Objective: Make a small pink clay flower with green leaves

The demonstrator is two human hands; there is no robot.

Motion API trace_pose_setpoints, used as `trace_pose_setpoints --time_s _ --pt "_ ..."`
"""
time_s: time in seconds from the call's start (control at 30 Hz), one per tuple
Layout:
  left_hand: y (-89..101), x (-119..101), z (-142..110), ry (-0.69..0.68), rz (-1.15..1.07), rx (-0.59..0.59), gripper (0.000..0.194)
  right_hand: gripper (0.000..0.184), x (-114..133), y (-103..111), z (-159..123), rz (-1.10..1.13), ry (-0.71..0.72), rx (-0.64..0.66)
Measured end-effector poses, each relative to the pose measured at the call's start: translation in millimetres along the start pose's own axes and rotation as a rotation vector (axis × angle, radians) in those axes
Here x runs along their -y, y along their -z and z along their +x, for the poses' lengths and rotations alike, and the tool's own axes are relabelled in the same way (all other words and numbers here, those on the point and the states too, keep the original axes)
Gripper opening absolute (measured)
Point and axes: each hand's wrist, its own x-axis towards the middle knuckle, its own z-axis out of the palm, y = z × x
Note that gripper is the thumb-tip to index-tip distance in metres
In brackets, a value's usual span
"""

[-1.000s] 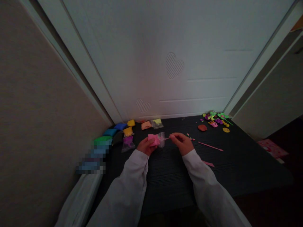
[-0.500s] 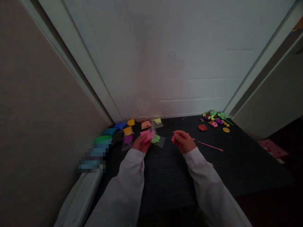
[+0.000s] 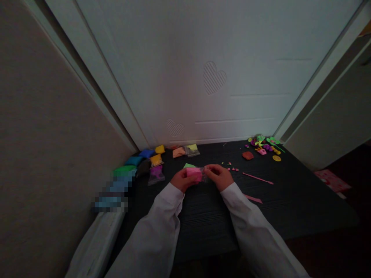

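Note:
Both my hands meet over the dark mat [image 3: 208, 220], in front of a white door. My left hand [image 3: 180, 180] and my right hand [image 3: 218, 176] are both closed on a small clear bag of pink clay [image 3: 194, 173] held between them. A light green bag [image 3: 189, 165] peeks out just behind the pink one. Small pink bits [image 3: 232, 168] lie on the mat right of my right hand. Both sleeves are white.
Several coloured clay bags [image 3: 146, 162] lie in a cluster at the left by the door frame, with an orange bag [image 3: 178, 152] and a yellow-green bag [image 3: 192, 150] behind. A thin pink tool [image 3: 257, 178], a red-brown lump [image 3: 247, 155] and small clay shapes [image 3: 265, 144] lie at the right.
My hands were apart, the left holding the pink bag off to the left. Now they have come together at the middle, both gripping the pink bag.

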Motion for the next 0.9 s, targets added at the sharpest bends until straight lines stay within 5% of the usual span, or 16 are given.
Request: trace_pose_setpoints --time_s 0.9 --pt "0.9 -3.4 1.2 -0.064 -0.063 -0.028 0.04 0.027 -5.2 -4.5 0.3 -0.051 -0.028 0.032"
